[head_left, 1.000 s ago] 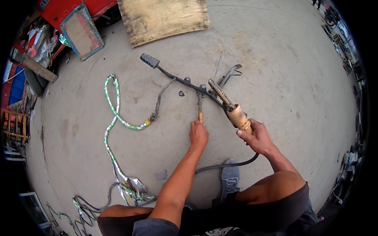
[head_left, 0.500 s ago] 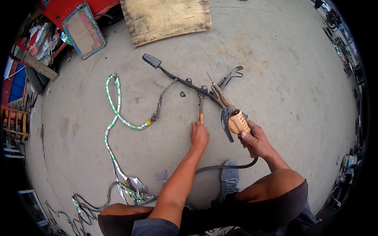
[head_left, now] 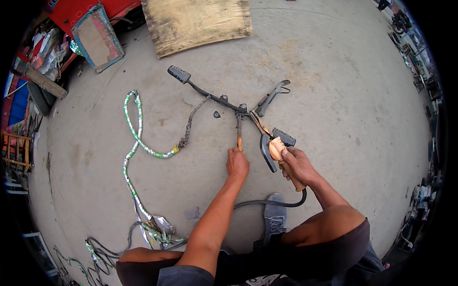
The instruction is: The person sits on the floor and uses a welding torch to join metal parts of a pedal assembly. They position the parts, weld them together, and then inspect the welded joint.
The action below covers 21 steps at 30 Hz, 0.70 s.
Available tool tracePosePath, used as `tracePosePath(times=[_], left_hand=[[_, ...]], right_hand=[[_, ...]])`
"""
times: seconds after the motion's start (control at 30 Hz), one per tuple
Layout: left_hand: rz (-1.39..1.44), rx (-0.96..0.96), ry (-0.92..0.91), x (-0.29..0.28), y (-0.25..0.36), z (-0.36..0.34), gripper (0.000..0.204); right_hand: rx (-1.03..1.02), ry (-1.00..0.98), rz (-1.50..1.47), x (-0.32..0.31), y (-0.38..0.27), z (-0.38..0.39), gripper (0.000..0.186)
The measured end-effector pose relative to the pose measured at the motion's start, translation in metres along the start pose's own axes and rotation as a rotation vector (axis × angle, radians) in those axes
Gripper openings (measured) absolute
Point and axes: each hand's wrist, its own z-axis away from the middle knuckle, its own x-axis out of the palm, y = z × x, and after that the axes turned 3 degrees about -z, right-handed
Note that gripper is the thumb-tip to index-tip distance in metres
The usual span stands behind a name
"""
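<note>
Head view: your right hand [head_left: 298,167] is closed around the tan clamp holder [head_left: 276,148], on the near side of the black bar [head_left: 200,89]; your left hand [head_left: 237,164] wraps the orange-ended rod [head_left: 239,142], whose far end appears to meet the bar. Compared with a second ago, the holder is turned, its tip close by the bar's middle, and the footpad [head_left: 285,137] at the bar's right end shows. That seems to suit work there. Foil-wrapped tubing [head_left: 127,178] lies left of the bar.
</note>
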Motion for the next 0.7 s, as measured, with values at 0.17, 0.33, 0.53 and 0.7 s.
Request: tracePosePath(times=[0.17,0.33,0.53,0.7], left_hand=[[0.008,0.012,0.002,-0.003,0.001,0.001,0.025],[0.012,0.012,-0.002,-0.003,0.000,0.001,0.024],[0.012,0.019,0.004,-0.001,-0.001,0.000,0.024],[-0.003,0.010,0.010,-0.001,-0.001,0.001,0.024]], right_hand=[[-0.026,0.069,0.093,0.008,-0.005,-0.009,0.041],[0.003,0.091,0.109,0.007,-0.003,-0.017,0.044],[-0.018,0.116,0.240,0.006,-0.001,-0.019,0.054],[0.048,0.086,0.252,0.011,-0.008,-0.019,0.054]])
